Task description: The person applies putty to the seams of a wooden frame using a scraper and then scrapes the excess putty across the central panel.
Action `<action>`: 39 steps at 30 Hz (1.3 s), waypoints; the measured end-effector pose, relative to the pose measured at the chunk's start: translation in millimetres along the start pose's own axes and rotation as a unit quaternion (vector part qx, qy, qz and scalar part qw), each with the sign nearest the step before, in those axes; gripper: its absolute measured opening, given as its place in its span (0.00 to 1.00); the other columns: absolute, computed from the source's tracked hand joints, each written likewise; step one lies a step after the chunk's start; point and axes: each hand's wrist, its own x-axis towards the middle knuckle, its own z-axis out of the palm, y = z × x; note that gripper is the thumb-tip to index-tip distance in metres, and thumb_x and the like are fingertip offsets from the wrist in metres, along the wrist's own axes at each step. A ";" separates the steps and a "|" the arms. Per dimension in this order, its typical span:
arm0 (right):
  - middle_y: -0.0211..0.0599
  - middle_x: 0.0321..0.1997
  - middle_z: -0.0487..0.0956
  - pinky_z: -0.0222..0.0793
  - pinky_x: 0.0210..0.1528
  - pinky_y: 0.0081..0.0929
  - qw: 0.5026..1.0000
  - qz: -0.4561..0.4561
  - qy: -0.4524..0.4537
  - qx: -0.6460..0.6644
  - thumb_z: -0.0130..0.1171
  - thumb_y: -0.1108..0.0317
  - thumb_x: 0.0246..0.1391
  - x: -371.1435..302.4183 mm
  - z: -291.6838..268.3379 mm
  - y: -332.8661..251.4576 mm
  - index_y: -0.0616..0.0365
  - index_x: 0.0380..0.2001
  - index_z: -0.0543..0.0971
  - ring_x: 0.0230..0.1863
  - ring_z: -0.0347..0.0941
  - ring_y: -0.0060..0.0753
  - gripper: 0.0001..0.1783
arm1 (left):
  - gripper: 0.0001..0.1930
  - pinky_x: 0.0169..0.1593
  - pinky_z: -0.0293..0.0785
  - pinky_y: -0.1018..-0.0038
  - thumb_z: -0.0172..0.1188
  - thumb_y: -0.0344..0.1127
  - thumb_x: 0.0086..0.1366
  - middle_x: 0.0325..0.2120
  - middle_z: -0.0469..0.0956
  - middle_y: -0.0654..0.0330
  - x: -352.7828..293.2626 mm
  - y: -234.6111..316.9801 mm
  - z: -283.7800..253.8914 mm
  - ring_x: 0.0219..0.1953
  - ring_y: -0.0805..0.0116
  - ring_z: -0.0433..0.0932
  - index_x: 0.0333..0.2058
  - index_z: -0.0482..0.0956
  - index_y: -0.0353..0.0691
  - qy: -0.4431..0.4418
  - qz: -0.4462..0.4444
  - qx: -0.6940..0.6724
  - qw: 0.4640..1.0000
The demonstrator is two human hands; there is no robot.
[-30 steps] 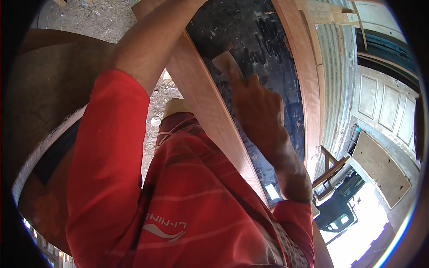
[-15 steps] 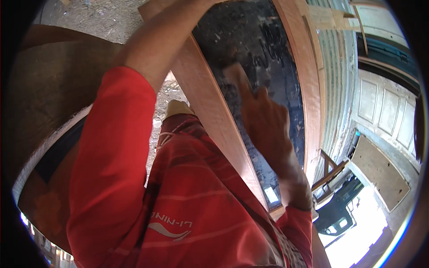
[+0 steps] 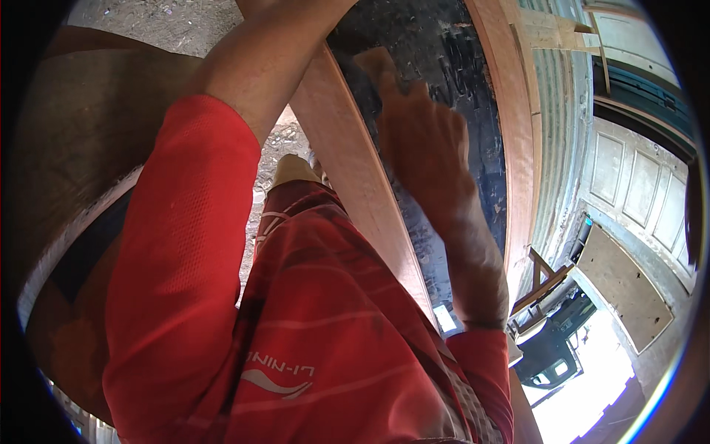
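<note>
My right hand [image 3: 429, 137] is closed around a small flat tan piece [image 3: 376, 62], perhaps a scraper or spreader. That piece meets the black panel [image 3: 444, 66], whose surface looks glossy and smeared, with pale specks and streaks. Reddish wooden boards [image 3: 347, 155] run along both long sides of the panel. My left forearm [image 3: 274, 55] reaches across above the near board and leaves at the upper edge, so the left hand itself is out of sight.
A large curved brown wooden piece [image 3: 89, 111] stands at the left. Littered ground [image 3: 166, 26] shows behind it. To the right are corrugated metal sheeting [image 3: 555, 140], a panelled pale door [image 3: 636, 174] and a leaning tan board [image 3: 625, 288].
My right hand has moved up and slightly left along the black panel, carrying the flat tan piece. My left arm has shifted only a little.
</note>
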 end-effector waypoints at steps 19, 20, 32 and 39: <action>0.47 0.37 0.83 0.81 0.26 0.40 0.999 -0.026 0.038 -0.017 0.59 0.70 0.60 14.6 -4.9 26.4 0.61 0.50 0.78 0.28 0.86 0.46 0.15 | 0.35 0.60 0.77 0.52 0.51 0.66 0.73 0.56 0.81 0.45 -11.6 46.2 -67.0 0.59 0.47 0.80 0.60 0.78 0.38 -0.042 -0.159 -0.236 0.958; 0.46 0.37 0.82 0.81 0.26 0.39 0.997 -0.045 0.056 -0.014 0.59 0.70 0.60 21.8 -3.9 25.4 0.60 0.49 0.78 0.28 0.85 0.46 0.14 | 0.36 0.61 0.77 0.52 0.51 0.66 0.72 0.57 0.81 0.45 -10.4 40.4 -67.2 0.59 0.46 0.80 0.60 0.78 0.38 -0.053 -0.166 -0.240 0.955; 0.47 0.37 0.83 0.83 0.29 0.40 0.999 0.007 -0.039 -0.030 0.59 0.71 0.61 -8.7 -9.3 17.0 0.60 0.55 0.77 0.30 0.86 0.46 0.19 | 0.33 0.62 0.78 0.51 0.54 0.65 0.72 0.59 0.81 0.49 -9.7 30.9 -83.1 0.61 0.48 0.80 0.59 0.80 0.42 -0.111 -0.192 -0.299 0.928; 0.46 0.39 0.83 0.84 0.30 0.38 0.998 -0.050 0.008 -0.027 0.60 0.71 0.60 37.7 -14.5 -20.9 0.62 0.56 0.77 0.33 0.88 0.44 0.20 | 0.51 0.74 0.62 0.48 0.52 0.75 0.68 0.74 0.63 0.43 6.2 -51.5 -20.4 0.75 0.43 0.63 0.75 0.61 0.38 -0.088 -0.240 -0.278 0.926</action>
